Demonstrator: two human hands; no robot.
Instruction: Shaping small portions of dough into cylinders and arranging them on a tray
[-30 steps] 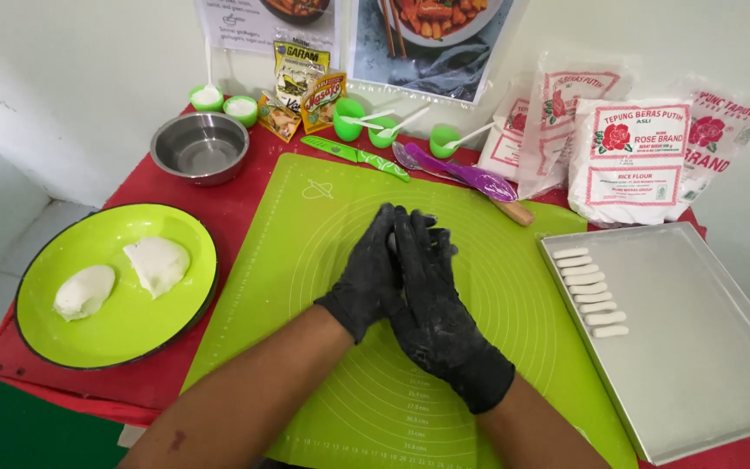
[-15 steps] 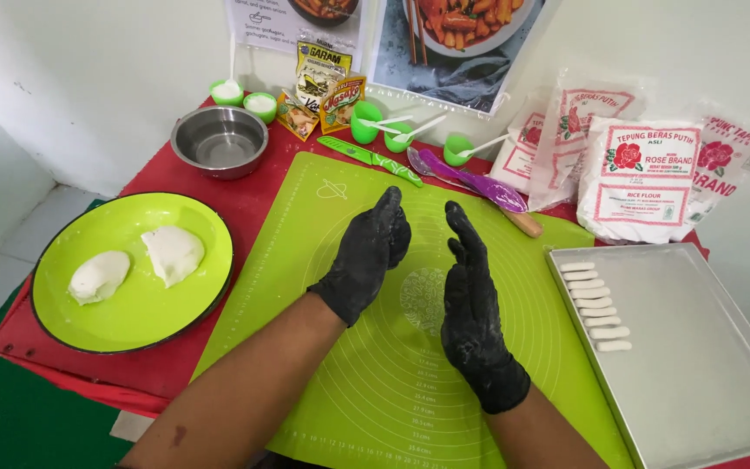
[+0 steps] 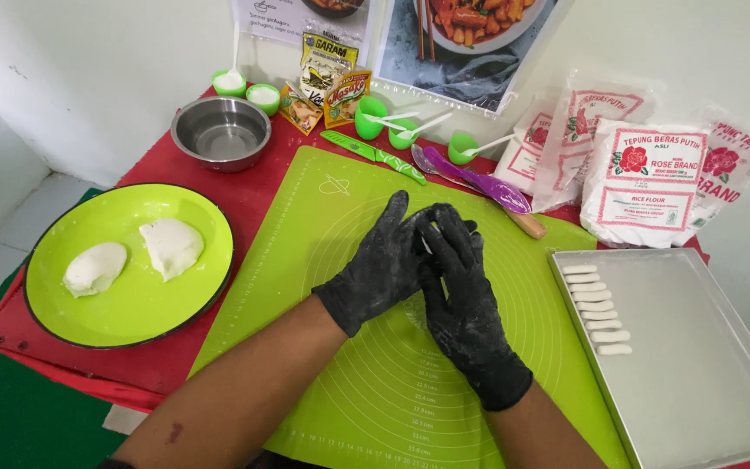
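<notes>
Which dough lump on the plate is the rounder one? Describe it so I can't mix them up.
Find the round lime-green plate at the table's left. Two white dough lumps lie on it, apart. The rounder lump is the oval one nearer the plate's left rim; the flatter lump is broader and sits toward the mat.

gloved hands (image 3: pixel 427 269) pressed together
</notes>
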